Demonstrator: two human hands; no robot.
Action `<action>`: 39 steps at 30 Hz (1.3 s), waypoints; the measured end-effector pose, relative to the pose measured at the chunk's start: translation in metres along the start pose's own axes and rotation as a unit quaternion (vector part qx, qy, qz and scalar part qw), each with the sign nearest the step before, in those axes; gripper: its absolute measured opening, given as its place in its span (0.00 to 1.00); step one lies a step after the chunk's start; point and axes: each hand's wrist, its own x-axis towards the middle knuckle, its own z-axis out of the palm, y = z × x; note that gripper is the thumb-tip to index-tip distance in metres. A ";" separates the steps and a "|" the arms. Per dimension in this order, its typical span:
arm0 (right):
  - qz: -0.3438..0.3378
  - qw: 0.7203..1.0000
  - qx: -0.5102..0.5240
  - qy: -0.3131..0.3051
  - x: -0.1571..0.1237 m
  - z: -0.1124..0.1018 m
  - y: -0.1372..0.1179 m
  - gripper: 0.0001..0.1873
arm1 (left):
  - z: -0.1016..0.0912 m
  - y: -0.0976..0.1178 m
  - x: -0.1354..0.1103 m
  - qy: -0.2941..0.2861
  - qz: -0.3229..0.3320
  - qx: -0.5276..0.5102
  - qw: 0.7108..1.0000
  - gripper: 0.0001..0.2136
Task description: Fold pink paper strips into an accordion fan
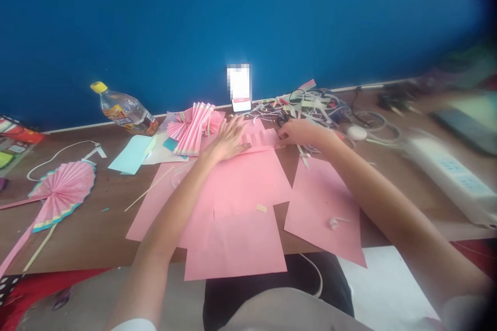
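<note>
Pink paper sheet [236,186] is only starting to pleat at its far edge, where I am pressing my flat open left hand [229,139] and pinching folds with my right hand [297,132], most of it lying unfolded beside a finished pink fan [64,191] on the surface [97,227].

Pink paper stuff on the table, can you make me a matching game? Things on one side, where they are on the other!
Things:
1. plastic bottle
2. finished pink fan
3. power strip
4. pleated pink strip

Places:
A. between the left hand and the right hand
B. far right of the table
C. lying on its side by the blue wall
D. left side of the table

Pairs: 1-C, 2-D, 3-B, 4-A
</note>
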 end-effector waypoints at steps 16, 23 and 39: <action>0.035 0.999 0.015 -0.015 -0.002 -0.003 -0.002 0.25 | 0.015 0.025 0.013 -0.104 0.168 -0.077 0.977 0.24; -0.005 0.999 0.048 0.009 -0.005 -0.003 -0.001 0.17 | 0.019 0.011 0.019 0.016 0.037 -0.386 0.921 0.30; -0.129 0.977 0.058 0.162 0.024 0.041 -0.042 0.09 | 0.031 0.010 0.015 0.097 0.017 -0.212 0.972 0.29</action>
